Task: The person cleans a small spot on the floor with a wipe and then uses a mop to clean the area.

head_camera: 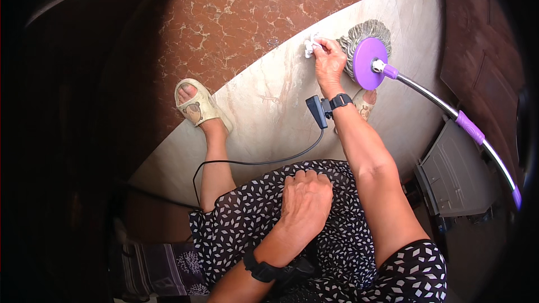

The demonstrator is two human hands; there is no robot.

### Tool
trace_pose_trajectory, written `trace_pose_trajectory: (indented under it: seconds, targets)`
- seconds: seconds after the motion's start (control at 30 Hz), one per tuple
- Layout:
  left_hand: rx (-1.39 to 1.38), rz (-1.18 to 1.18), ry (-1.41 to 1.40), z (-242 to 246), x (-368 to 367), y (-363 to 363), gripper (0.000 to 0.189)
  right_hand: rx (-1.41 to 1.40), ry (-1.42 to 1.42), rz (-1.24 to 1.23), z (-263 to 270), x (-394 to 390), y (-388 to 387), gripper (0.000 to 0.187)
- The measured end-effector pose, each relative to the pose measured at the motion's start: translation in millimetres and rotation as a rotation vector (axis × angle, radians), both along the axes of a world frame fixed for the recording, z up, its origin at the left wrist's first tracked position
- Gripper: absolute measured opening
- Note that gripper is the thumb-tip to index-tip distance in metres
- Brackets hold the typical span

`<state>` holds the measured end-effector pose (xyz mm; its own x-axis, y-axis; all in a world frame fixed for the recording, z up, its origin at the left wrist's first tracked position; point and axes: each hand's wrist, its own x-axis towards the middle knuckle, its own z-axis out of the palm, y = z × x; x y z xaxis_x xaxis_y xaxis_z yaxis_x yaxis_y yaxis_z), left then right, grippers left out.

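Note:
My right hand (pixel 330 61) reaches down to the pale marbled floor (pixel 269 105) and pinches a crumpled white tissue or cloth (pixel 310 46) between thumb and fingers. Just beside that hand lies the grey string head (pixel 370 29) of a mop, under its purple disc (pixel 367 63). My left hand (pixel 307 195) rests on the black-and-white patterned garment (pixel 248 202) over my lap, its fingers curled under; whether they close on anything is hidden. Each wrist wears a black strap, and the right one carries a small black device (pixel 316 111) with a cable.
The mop's metal and purple handle (pixel 469 127) runs to the right edge. A red-brown marbled surface (pixel 236 17) borders the pale floor. The black cable (pixel 257 163) crosses above my leg. Cream slippers (pixel 198 103) are on my feet. A grey container (pixel 457 168) stands at right, near a dark wooden panel (pixel 476 42).

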<state>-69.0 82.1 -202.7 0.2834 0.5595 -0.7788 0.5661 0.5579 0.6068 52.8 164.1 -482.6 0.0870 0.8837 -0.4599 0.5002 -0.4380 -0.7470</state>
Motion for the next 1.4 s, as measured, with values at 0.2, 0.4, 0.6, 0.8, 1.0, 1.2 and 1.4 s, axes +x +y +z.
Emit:
trace_pose_trajectory:
  seconds: [0.2,0.4,0.6,0.8,1.0,1.2,1.4]
  targets:
    - [0.016,0.028,-0.02,-7,11,-1,0.022,-0.305,-0.19,-0.518,3,96,-84,0.016]
    - [-0.004,0.002,0.01,3,-3,-6,0.021,-0.316,-0.121,-0.597,-16,8,-66,0.018]
    - [0.026,0.013,-0.009,-5,9,-8,0.021,-0.366,0.073,-0.407,-10,-43,-25,0.013]
    - [0.028,-0.011,0.009,-4,7,-7,0.022,-0.357,0.157,-0.537,6,-10,-67,0.015]
    - [-0.003,-0.032,-0.001,-2,8,-10,0.022,-0.595,0.04,-0.783,1,-24,-84,0.012]
    - [-0.006,-0.027,-0.019,-2,0,-9,0.022,-0.567,0.204,-0.783,4,-76,-33,0.014]
    - [-0.049,-0.035,-0.025,-1,-1,-11,0.022,-0.61,0.324,-0.634,21,-23,-57,0.013]
